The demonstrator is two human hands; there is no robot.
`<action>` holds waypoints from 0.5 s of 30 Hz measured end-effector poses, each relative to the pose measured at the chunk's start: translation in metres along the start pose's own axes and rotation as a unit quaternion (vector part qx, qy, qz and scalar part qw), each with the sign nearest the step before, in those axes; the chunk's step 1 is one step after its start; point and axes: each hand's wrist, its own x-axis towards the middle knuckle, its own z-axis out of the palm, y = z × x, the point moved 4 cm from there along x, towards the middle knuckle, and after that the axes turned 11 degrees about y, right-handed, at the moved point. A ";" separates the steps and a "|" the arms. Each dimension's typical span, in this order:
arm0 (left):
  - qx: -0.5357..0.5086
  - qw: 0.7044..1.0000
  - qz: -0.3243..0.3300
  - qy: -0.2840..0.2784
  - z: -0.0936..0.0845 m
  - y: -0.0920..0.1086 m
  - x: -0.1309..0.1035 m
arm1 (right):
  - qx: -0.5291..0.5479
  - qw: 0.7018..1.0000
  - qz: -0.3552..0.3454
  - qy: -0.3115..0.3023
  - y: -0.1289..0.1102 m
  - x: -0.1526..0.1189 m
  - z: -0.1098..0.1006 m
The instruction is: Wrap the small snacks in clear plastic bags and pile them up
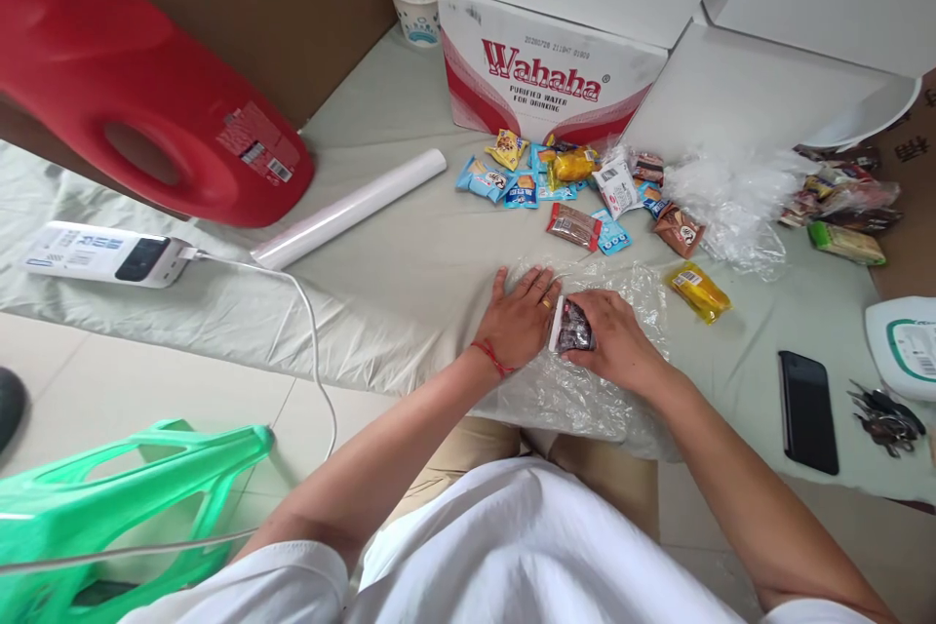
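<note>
Pale cloth [409, 302], left fingers [527, 282] flat (palm down), right fingers [595, 302] around packet [575, 328].

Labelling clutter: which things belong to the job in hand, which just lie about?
Likely the job:
dark glossy packet in the right hand
crinkled clear plastic film beneath
colourful small wrapped snacks

Apparently just lying about:
black rectangular phone
large red plastic jug

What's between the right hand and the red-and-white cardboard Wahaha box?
The head view shows crumpled clear plastic, a brown packet with red ends, blue packets and a yellow packet between the right hand and that box.
</note>
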 end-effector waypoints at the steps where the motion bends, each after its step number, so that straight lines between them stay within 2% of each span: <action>1: 0.000 1.000 0.000 -0.002 0.000 0.000 0.000 | -0.019 1.000 -0.012 0.001 -0.004 -0.001 0.001; 6: -0.003 1.000 -0.003 0.010 0.001 0.000 0.000 | -0.096 0.995 -0.032 0.002 -0.010 -0.005 -0.003; 12: -0.012 1.000 -0.006 0.020 0.001 -0.001 0.000 | -0.038 0.998 -0.038 -0.017 -0.005 -0.014 -0.014; 15: -0.021 0.999 -0.011 0.023 0.001 -0.001 0.000 | -0.067 0.996 -0.057 -0.029 -0.007 -0.014 -0.010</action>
